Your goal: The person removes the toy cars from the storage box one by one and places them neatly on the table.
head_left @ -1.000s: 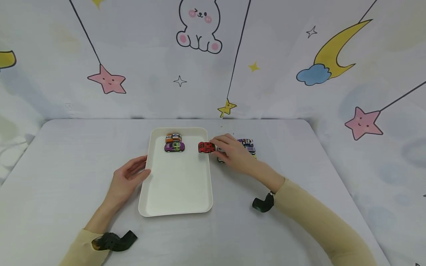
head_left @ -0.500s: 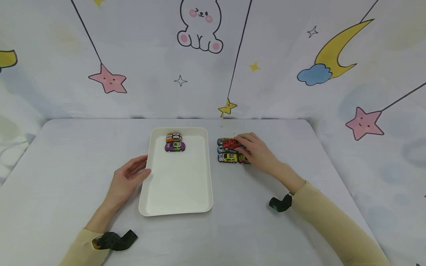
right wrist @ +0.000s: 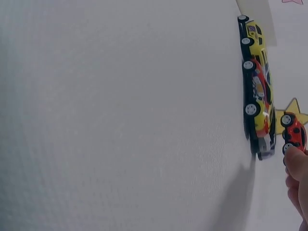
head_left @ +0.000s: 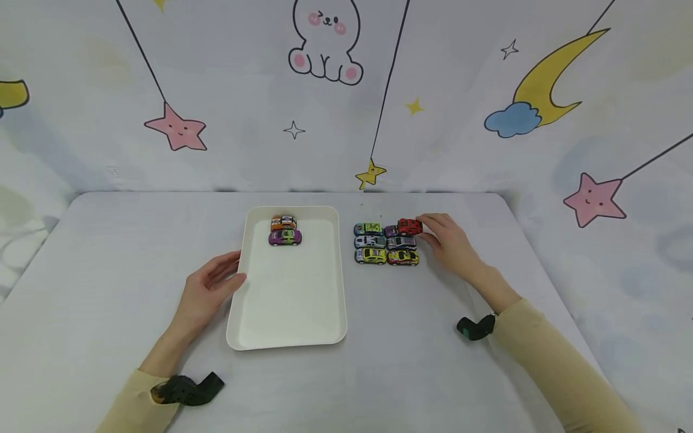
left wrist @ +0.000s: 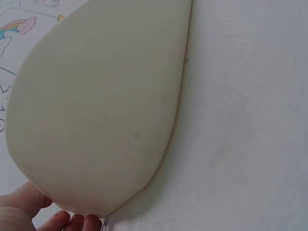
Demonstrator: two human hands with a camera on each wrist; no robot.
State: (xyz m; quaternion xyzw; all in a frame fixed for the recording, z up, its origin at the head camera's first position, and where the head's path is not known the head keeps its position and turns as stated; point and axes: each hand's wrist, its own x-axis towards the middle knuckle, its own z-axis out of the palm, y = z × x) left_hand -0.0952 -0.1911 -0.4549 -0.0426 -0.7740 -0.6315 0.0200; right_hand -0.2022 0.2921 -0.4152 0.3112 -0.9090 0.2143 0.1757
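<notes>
At the left, my left hand [head_left: 207, 294] grips the side of a white tray [head_left: 287, 300], thumb at the rim. In the left wrist view its fingertips meet the edge of the tray [left wrist: 106, 106]. Two toy cars stand in the tray's far part: an orange-and-white one [head_left: 284, 222] and a purple-and-green one [head_left: 285, 237]. My right hand [head_left: 453, 248] pinches a red toy car [head_left: 409, 227] with black spots. The right wrist view shows this red car [right wrist: 294, 132] off the table, between thumb and fingers. It partly hides a purple toy car [head_left: 391, 230].
Right of the tray, toy cars form close rows: green-yellow [head_left: 369, 228], white [head_left: 370, 242], yellow [head_left: 370, 256], dark-and-white [head_left: 402, 243] and red-yellow [head_left: 403, 258]. A white cloth covers the table [head_left: 400, 361]; a patterned backdrop [head_left: 243, 90] rises behind it.
My right hand has carried the red toy car rightward from over the tray's right rim to the far right of the car rows, uncovering the other cars. The left hand and tray stay put.
</notes>
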